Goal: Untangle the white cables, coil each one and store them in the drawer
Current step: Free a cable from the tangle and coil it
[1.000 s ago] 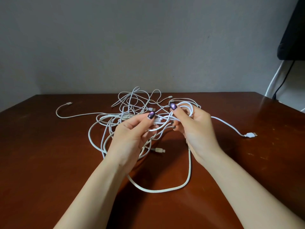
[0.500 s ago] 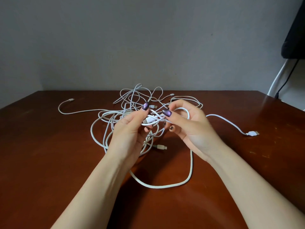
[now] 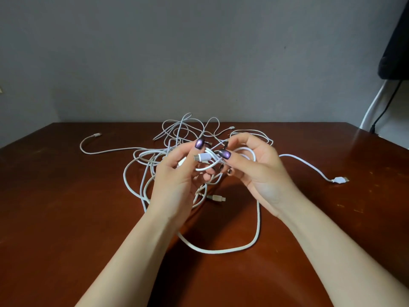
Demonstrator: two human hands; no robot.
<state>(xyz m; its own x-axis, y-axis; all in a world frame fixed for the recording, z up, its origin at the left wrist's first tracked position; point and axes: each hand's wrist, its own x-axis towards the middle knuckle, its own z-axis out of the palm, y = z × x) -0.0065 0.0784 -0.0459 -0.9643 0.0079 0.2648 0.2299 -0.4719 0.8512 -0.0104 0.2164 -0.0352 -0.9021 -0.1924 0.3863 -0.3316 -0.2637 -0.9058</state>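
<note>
right hand (image 3: 259,171): thumb dropped onto white cable (image 3: 213,154) | plug (image 3: 200,157): newly exposed beside left hand (image 3: 174,180)

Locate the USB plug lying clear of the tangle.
In the head view the USB plug lies on the table at the right, right of the right hand.

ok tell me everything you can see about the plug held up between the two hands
The plug is a small white plastic-looking connector with a silvery metal tip pointing to the person's left. It lies roughly level, raised above the table and the cable tangle. The right hand pinches its rear end, thumb on top, where its white cord leaves. The left hand, gripping strands of the tangle, has its thumb just above the tip; contact is unclear.
</note>
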